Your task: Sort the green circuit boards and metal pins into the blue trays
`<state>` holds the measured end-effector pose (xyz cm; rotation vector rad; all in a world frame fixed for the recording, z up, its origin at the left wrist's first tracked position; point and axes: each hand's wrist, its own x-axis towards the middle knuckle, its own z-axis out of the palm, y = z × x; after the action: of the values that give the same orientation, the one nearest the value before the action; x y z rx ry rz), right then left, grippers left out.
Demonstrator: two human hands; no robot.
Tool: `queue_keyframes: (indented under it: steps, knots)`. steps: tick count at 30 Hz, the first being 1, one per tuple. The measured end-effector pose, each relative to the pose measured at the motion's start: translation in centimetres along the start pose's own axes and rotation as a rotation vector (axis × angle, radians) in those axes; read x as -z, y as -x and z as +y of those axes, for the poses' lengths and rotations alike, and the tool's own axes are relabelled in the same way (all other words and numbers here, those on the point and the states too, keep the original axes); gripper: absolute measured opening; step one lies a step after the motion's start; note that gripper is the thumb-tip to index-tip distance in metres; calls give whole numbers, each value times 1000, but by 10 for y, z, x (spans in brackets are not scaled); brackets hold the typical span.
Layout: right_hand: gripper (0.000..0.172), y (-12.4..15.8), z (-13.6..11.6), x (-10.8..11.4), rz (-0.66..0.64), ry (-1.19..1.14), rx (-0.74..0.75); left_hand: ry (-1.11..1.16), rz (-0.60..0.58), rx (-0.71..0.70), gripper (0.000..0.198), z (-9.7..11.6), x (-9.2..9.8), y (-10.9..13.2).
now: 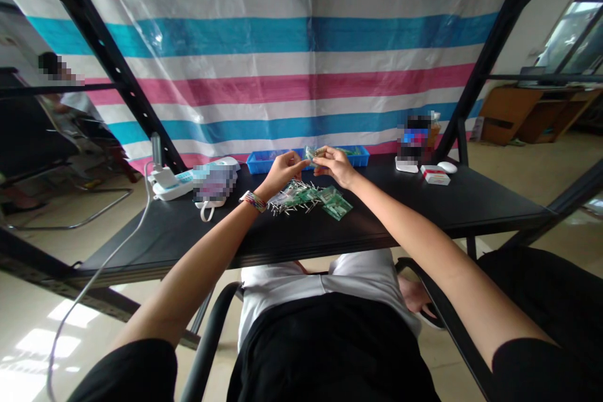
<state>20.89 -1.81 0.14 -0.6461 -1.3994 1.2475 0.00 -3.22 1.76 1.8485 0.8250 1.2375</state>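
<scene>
Above the pile, my right hand [335,164] grips a small clear plastic bag [309,152] with green on it. My left hand [282,171] is closed in a pinch right beside the bag, its fingertips close to those of the right. What the left fingers hold, if anything, is too small to make out. Below both hands lies a heap of thin silvery metal pieces [294,198], like screws or rivets. Several flat green-printed plastic bags [336,203] lie at the heap's right side, partly over it.
A long blue plastic tray [261,162] stands behind my hands. To the left are a white power strip [181,183] with a cable and a blurred object on a strap. At right sit a small red-and-white box [435,175] and a white mouse [447,167]. A striped sheet hangs behind.
</scene>
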Motion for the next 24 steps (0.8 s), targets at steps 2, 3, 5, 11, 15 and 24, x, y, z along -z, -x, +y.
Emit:
queue_keyframes:
  steps: [2,3,5,11,15,24]
  knots:
    - [43,-1,0,1,21,23,14,-40,-15,29,50,0,1,0]
    - [43,-1,-1,1,31,36,22,-35,-26,62,53,0,2,0]
    - [41,-1,-2,0,45,56,43,14,-44,141,60,-1,3,0]
    - [36,-3,-2,-2,57,125,115,180,-64,255,65,-2,3,-3]
    - [25,-3,2,-2,20,158,105,244,-7,280,55,-5,2,-5]
    - [47,0,-3,0,75,38,-6,171,-7,179,39,-11,4,-3]
